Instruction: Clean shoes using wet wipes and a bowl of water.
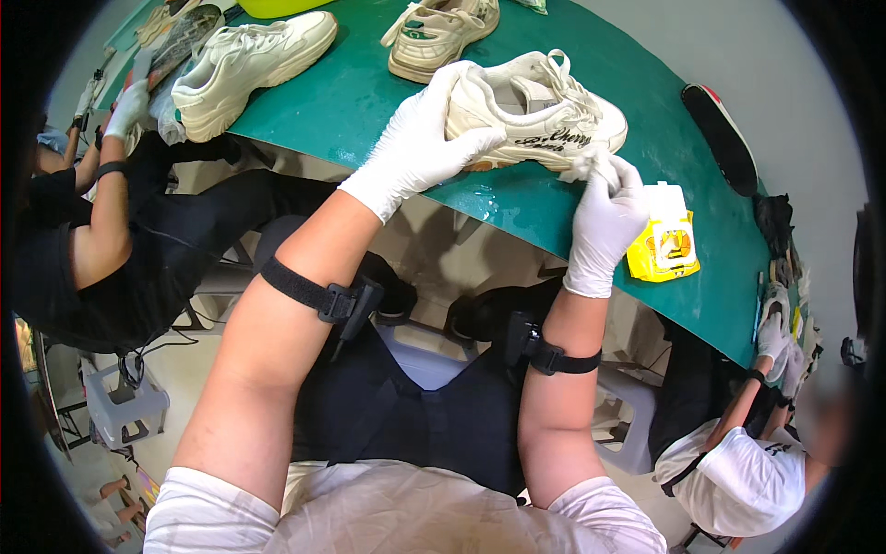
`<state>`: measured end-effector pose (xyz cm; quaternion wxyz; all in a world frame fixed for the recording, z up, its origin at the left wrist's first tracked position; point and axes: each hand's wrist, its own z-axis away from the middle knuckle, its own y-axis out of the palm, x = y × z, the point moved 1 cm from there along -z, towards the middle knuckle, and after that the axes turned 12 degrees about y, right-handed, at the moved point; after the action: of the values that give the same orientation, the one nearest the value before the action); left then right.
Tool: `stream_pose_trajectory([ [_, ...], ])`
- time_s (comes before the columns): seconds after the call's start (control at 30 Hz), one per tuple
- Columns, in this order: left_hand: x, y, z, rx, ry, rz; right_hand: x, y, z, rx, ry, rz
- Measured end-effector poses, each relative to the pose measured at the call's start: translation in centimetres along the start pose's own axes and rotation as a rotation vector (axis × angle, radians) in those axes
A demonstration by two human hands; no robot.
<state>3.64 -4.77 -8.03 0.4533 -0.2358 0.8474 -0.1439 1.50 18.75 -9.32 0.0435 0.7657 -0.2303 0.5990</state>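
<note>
Gloves on both hands here, white ones. Left hand (420,138) is clamped over the heel end of a cream chunky sneaker (540,111), fingers wrapped round the back so the grip is closed firmly on the shoe. That sneaker sits on its sole on the green surface (369,92), up around 12 o'clock from the person's lap, toe pointing off toward 3 o'clock, with dark script lettering along its side.

Right hand (604,222) is at the toe end, about 1 o'clock, fingers pinched together on a small white wipe (586,166) that's pressed against the sneaker's lower edge near the sole. So that grip is closed on the wipe, touching the shoe.

Just beside the right hand at 3 o'clock lies a yellow wipe packet (664,242) with its white flap open. Further out at 2 o'clock there's a black insole (722,137) lying flat. Another cream sneaker (441,32) sits at 12 o'clock behind the held one, and a white sneaker (249,65) is off at 10 o'clock, near a co-worker's gloved hand (127,109). Another person in a white shirt (738,480) sits at 4 o'clock. Black straps circle both of the person's forearms.
</note>
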Motion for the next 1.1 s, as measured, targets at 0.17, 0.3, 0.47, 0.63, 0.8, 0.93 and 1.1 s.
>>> stream_pose_trajectory([
  [0.17,0.8,-0.2,0.2,-0.022,0.018,0.037,3.2,4.3,5.5,0.147,-0.265,0.087],
  [0.3,0.1,0.3,-0.2,-0.009,0.015,0.047,3.0,5.1,6.8,0.362,-0.349,-0.023],
  [0.47,0.6,-0.2,0.1,-0.029,-0.003,0.043,2.8,2.8,3.8,0.213,-0.024,-0.032],
  [0.63,0.2,-0.1,0.0,0.028,-0.04,0.02,-0.1,0.1,0.3,0.152,0.001,-0.1],
  [0.8,0.4,0.2,0.0,0.02,-0.017,0.037,1.0,3.1,3.3,0.048,-0.365,0.2],
  [0.93,0.6,0.3,0.0,0.019,-0.009,0.031,1.8,3.3,4.3,0.19,-0.326,0.136],
  [1.1,0.8,-0.1,-0.1,0.04,-0.037,0.078,1.4,1.3,2.4,0.292,-0.094,0.118],
])
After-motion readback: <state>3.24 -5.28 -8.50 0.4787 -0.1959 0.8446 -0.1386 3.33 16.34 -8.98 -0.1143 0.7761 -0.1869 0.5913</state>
